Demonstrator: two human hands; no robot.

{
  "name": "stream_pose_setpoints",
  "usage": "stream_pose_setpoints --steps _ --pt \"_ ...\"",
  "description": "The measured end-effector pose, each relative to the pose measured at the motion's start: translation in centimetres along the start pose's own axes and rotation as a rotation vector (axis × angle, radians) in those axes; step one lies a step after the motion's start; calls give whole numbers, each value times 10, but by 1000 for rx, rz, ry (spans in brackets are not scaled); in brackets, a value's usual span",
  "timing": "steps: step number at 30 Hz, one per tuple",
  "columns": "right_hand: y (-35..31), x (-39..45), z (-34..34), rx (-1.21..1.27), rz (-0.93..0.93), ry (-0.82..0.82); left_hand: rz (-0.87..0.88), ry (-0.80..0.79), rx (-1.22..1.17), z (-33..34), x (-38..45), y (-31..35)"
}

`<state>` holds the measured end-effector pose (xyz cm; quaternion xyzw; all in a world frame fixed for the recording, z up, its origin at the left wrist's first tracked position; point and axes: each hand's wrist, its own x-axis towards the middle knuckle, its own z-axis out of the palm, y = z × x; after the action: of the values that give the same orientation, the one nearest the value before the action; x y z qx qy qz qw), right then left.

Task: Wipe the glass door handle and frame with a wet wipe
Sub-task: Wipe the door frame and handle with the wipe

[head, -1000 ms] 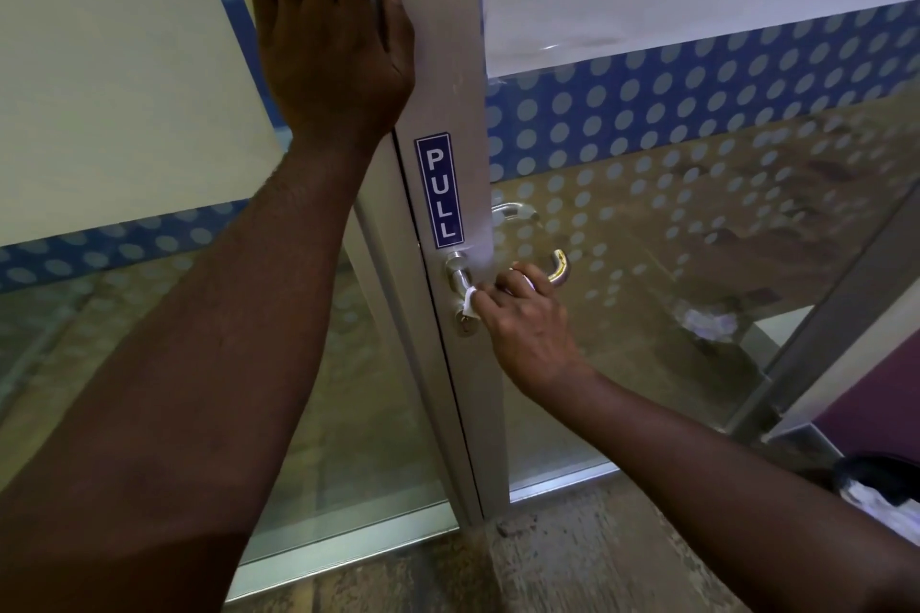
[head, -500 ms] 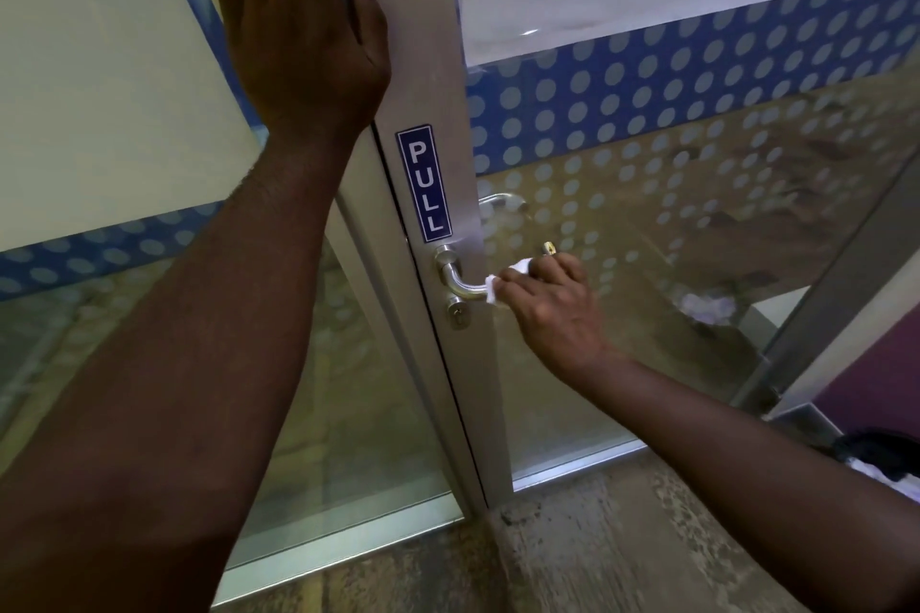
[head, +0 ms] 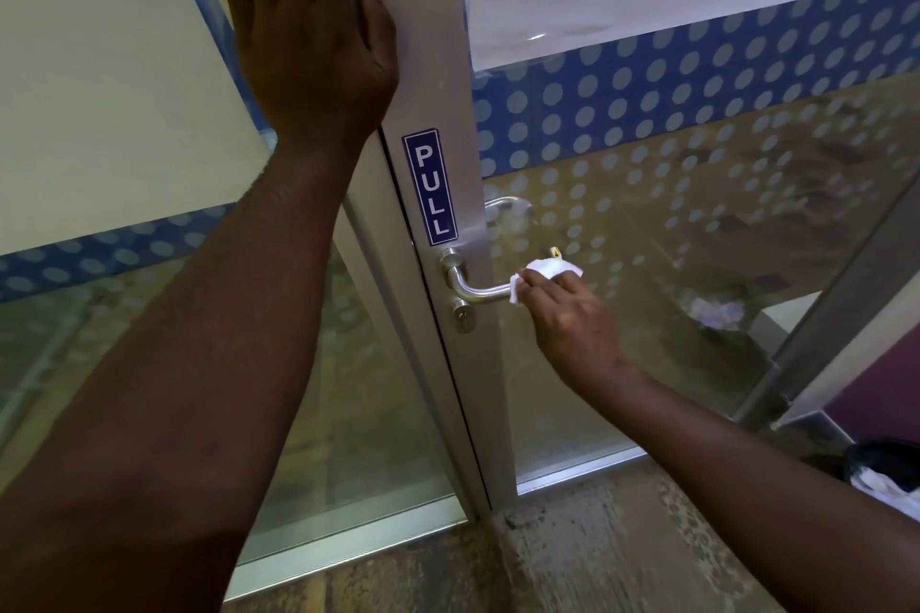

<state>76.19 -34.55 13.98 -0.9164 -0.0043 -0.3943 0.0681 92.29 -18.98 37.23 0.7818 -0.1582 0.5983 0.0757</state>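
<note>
A silver lever door handle [head: 480,290] juts from the grey metal door frame [head: 438,80], below a blue PULL sticker [head: 429,187]. My right hand [head: 567,314] grips a white wet wipe [head: 547,270] wrapped around the outer end of the handle, hiding its tip. My left hand [head: 303,25] lies flat with fingers spread against the frame, high up, above the sticker. A round keyhole [head: 463,312] sits just under the handle's base.
Glass panels with a blue dotted band [head: 697,85] flank the frame on both sides. A second handle [head: 508,207] shows through the glass. Brown worn floor [head: 572,558] lies below. A dark bin with white waste [head: 891,473] sits at the lower right.
My right hand has slid the wipe outward along the handle, from its base near the frame to its free end. My left hand has stayed pressed on the frame.
</note>
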Motion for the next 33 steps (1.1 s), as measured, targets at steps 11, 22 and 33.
stream_pose_setpoints --steps 11,22,33 --pt "10 -8 2 34 32 -15 21 76 -13 3 1 -2" --pt "5 -6 -5 136 173 -30 28 101 -7 9 0 -4" --pt "-24 -3 2 200 240 37 22 82 -14 13 1 -7"
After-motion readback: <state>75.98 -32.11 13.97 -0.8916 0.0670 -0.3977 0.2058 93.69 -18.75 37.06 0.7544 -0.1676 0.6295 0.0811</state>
